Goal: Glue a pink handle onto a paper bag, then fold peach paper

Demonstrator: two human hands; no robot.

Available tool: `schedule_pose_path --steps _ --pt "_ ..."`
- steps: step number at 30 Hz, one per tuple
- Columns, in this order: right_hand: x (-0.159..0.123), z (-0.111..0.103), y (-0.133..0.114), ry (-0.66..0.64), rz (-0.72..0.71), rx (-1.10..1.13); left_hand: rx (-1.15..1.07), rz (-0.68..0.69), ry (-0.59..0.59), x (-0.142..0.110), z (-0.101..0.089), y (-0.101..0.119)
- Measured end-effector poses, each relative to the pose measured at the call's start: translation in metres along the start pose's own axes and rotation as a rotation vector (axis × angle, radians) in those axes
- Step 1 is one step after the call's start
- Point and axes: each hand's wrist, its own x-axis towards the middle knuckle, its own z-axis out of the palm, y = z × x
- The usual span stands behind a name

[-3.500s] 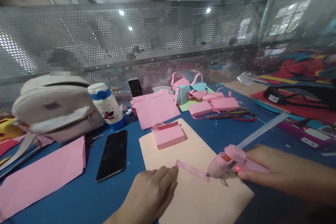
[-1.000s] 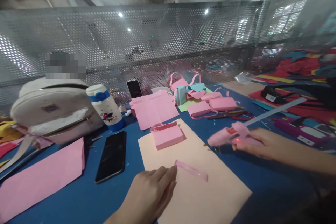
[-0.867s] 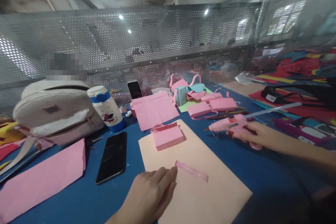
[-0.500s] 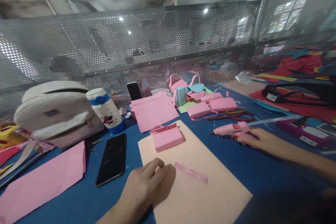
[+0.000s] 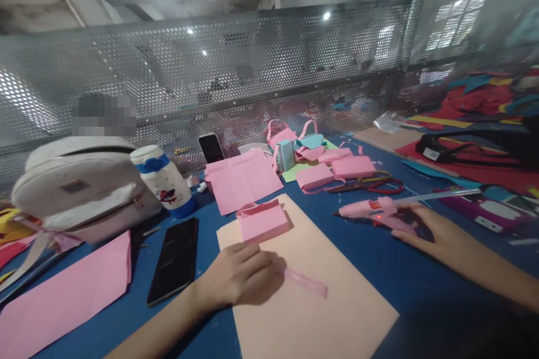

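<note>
1. The perforated metal panel [image 5: 236, 67] spans the view beyond both hands.
2. The blue table [image 5: 353, 252] lies beneath both hands.
3. The white backpack [image 5: 84, 185] stands beyond the left hand [image 5: 246, 272], off to its left.
4. The peach sheet [image 5: 311, 325] lies under the left hand and reaches rightward toward the right hand [image 5: 433, 235].
5. The folded pink paper [image 5: 71, 291] lies well left of the left hand.
6. The left hand is palm down, fingers loosely curled, fingertips at the strip's near-left end; whether they pinch it, I cannot tell.
7. The right hand is partly open, thumb and fingers parted in a C around the glue gun's handle, touching it.
8. The white-and-blue bottle [image 5: 164, 182] stands beyond the left hand, to its left.
9. The pink glue gun [image 5: 370, 210] is at the right hand's fingers, nozzle pointing left, clear stick sticking out behind over the hand.
10. The black phone [image 5: 173, 261] lies left of the left hand, near its wrist.
11. The pink paper box [image 5: 264, 221] sits just beyond the left hand, on the peach sheet.
12. The pink strip [image 5: 307, 282] runs rightward from the left fingertips.
</note>
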Motion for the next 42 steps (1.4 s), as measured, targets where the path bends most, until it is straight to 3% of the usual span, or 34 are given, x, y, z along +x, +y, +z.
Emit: schedule_pose_path --steps 1,5,9,12,18,21,26,32,37,42 --pt "-0.006 0.000 0.005 -0.002 0.011 0.040 -0.008 0.003 0.006 0.000 0.001 0.000" --pt "-0.032 -0.002 0.016 0.191 0.035 0.083 -0.040 0.007 0.024 0.001 0.003 -0.002" --pt "-0.053 -0.013 -0.007 0.329 -0.028 0.053 -0.060 0.004 0.017 0.003 0.002 -0.002" --pt "-0.060 -0.019 -0.031 0.300 -0.169 0.043 -0.063 0.005 0.001 0.003 0.001 0.000" --pt "-0.057 -0.009 -0.051 0.031 -0.589 0.058 -0.068 0.025 -0.013 0.001 0.002 0.002" --pt "-0.055 -0.002 -0.054 -0.023 -0.661 0.052 -0.063 0.022 -0.019 0.003 0.001 0.003" --pt "-0.052 0.009 -0.063 -0.082 -0.653 0.093 -0.060 -0.004 -0.032 0.006 0.001 0.005" --pt "-0.036 0.018 -0.080 -0.059 -0.803 0.068 -0.030 -0.016 0.007 -0.002 0.004 0.008" --pt "-0.023 0.026 -0.088 0.034 -0.976 -0.162 -0.033 0.054 -0.009 0.001 0.000 0.008" --pt "-0.014 0.025 -0.089 0.070 -1.044 -0.267 -0.045 0.051 -0.021 0.008 -0.001 0.010"
